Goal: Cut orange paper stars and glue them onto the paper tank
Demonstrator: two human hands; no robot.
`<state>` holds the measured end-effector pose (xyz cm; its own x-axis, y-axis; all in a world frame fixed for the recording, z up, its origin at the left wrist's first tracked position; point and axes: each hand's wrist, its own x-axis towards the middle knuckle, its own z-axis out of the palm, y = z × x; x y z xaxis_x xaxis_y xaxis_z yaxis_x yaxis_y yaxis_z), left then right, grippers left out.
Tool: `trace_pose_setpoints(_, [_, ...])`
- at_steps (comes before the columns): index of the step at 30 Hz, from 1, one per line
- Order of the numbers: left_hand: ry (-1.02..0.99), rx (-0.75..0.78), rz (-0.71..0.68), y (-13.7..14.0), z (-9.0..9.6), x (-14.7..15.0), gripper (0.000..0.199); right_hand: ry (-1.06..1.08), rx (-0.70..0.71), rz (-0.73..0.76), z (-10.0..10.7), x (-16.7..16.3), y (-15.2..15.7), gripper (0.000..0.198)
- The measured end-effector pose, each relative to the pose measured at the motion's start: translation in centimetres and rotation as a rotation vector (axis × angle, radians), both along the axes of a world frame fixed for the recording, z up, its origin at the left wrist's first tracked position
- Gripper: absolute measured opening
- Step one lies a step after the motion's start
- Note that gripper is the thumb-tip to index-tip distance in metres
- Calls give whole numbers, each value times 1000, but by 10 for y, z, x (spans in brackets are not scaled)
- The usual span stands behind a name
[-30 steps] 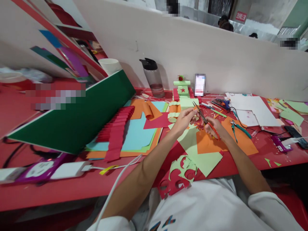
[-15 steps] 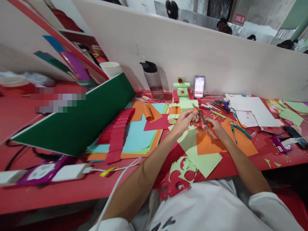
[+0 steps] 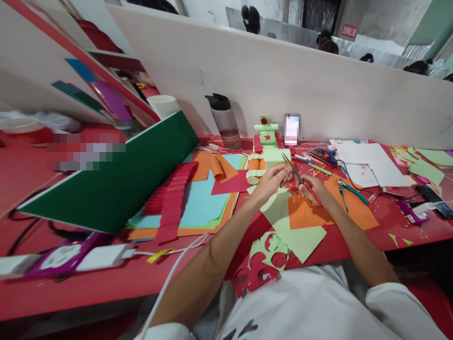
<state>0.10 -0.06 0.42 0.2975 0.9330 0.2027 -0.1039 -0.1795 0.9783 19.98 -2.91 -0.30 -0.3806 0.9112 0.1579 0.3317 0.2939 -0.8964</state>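
My right hand [image 3: 313, 189] is closed round a pair of scissors [image 3: 311, 191] with orange-red handles, its blades pointing up and to the left. Close beside the blades, my left hand [image 3: 275, 179] pinches a small orange paper piece [image 3: 288, 169], mostly hidden by the fingers. Just behind the hands stands a light green paper model [image 3: 276, 156] with a red star and orange rolls. Below them lie an orange sheet [image 3: 307, 215] and a light green sheet [image 3: 302, 243]. Nearer my body are green paper scraps [image 3: 260, 252] and red scraps with round holes [image 3: 253, 276].
A dark green board [image 3: 116, 184] leans at the left, beside pleated red paper [image 3: 170, 203] on coloured sheets. A bottle [image 3: 224, 123] and a phone [image 3: 292, 130] stand along the white partition [image 3: 318, 89]. Green-handled pliers [image 3: 356, 193] and a power strip [image 3: 412, 212] lie to the right.
The view has shifted very slightly. Both hands stay almost in place, with the scissors and the small orange paper piece still held.
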Motion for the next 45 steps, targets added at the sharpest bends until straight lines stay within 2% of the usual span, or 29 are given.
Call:
trace_pose_setpoints(5, [26, 12, -5, -1, 0, 0, 37, -3, 49, -34, -1, 0, 0, 49])
trace_pose_setpoints(11, [99, 27, -33, -3, -1, 1, 37, 181, -6, -104, -7, 1, 1, 44])
trace_pose_setpoints(16, [240, 69, -121, -5, -5, 4, 38, 378, 66, -197, -9, 1, 9, 42])
trace_pose_setpoints(19, [367, 142, -203, -5, -7, 5, 40, 406, 80, -217, -9, 2, 12, 45])
trace_pose_setpoints(22, [414, 188, -240, -5, -11, 6, 42, 406, 66, -190, -11, 2, 13, 46])
trace_pose_setpoints(29, [402, 204, -171, 0, -18, 6, 40, 381, 6, -163, -19, 4, 17, 42])
trace_pose_setpoints(36, [344, 196, -69, -2, -9, 4, 40, 401, -48, -183, -15, 3, 16, 44])
trace_pose_setpoints(45, [323, 198, -72, -2, -14, 8, 34, 458, -51, -173, -20, 6, 20, 46])
